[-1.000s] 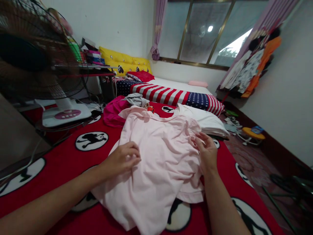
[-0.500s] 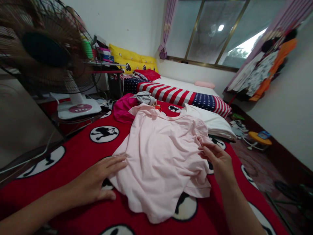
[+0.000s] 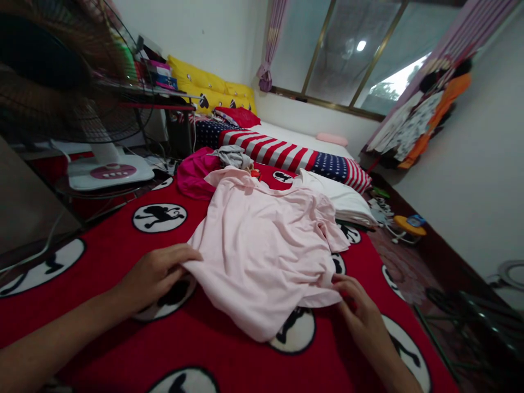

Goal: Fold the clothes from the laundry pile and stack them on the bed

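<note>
A pale pink T-shirt (image 3: 262, 234) lies spread and wrinkled on a red blanket (image 3: 110, 338) with black-and-white round prints. Its neckline points away from me and its hem is nearest. My left hand (image 3: 164, 273) pinches the hem's left corner, fingers closed over the cloth. At the other side, my right hand (image 3: 358, 311) grips the hem's right corner between thumb and fingers. The hem's middle sags toward me between the two hands. Past the collar sit a magenta cloth (image 3: 196, 173) and a grey cloth (image 3: 233, 156), with folded white clothes (image 3: 339, 199) at the right.
An electric fan (image 3: 108, 169) stands at the left beside a cluttered desk (image 3: 164, 94). Behind is a bed with a stars-and-stripes cover (image 3: 278, 158). Hanging clothes (image 3: 426, 120) and a small orange stool (image 3: 409, 225) are on the right. A dark metal frame (image 3: 462, 327) stands lower right.
My left hand has closed on the hem's left corner. My right hand has left the sleeve area, moved down toward me and taken the hem's right corner. The view has shifted slightly right.
</note>
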Demonstrator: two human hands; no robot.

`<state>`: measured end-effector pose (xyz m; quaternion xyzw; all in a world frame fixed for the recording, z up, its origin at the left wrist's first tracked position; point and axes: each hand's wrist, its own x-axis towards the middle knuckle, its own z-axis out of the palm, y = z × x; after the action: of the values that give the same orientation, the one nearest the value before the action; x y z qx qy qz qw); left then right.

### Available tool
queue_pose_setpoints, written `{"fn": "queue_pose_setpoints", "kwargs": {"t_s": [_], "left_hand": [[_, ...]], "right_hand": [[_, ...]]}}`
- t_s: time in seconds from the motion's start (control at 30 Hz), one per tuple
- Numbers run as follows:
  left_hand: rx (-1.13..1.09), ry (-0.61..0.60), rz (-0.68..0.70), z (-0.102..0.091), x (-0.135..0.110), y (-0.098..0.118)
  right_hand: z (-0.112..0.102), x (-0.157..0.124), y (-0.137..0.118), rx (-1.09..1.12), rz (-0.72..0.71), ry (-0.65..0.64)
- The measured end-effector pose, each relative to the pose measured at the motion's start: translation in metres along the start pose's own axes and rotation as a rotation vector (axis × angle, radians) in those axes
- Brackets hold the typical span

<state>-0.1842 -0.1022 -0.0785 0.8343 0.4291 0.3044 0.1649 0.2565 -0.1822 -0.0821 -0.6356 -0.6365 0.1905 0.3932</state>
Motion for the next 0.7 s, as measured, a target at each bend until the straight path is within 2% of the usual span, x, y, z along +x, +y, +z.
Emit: {"fn": "queue_pose_setpoints", "kwargs": {"t_s": [0.13, 0.23, 0.33, 0.43, 0.57, 0.7], "left_hand": [[-0.006, 0.169, -0.183, -0.031, 0.033, -0.009], [-0.054, 0.102, -0.273, -0.042, 0.053, -0.008], [-0.082, -0.031, -0.316, -0.040, 0.061, -0.004], [-0.028, -0.117, -0.241, -0.039, 0.061, -0.008], [0.086, -0.059, -0.146, -0.049, 0.053, -0.022], [0.020, -0.110, -0.187, -0.065, 0.037, -0.025]], "right_hand": [[-0.017, 0.011, -0.013, 0.355, 0.232, 0.331], [-0.029, 0.020, -0.027, 0.530, 0.328, 0.467], [-0.036, 0.024, -0.036, 0.550, 0.368, 0.478], [-0.044, 0.023, -0.036, 0.480, 0.391, 0.465], [-0.059, 0.017, -0.028, 0.301, 0.420, 0.450], [-0.071, 0.004, -0.019, 0.170, 0.407, 0.340]]}}
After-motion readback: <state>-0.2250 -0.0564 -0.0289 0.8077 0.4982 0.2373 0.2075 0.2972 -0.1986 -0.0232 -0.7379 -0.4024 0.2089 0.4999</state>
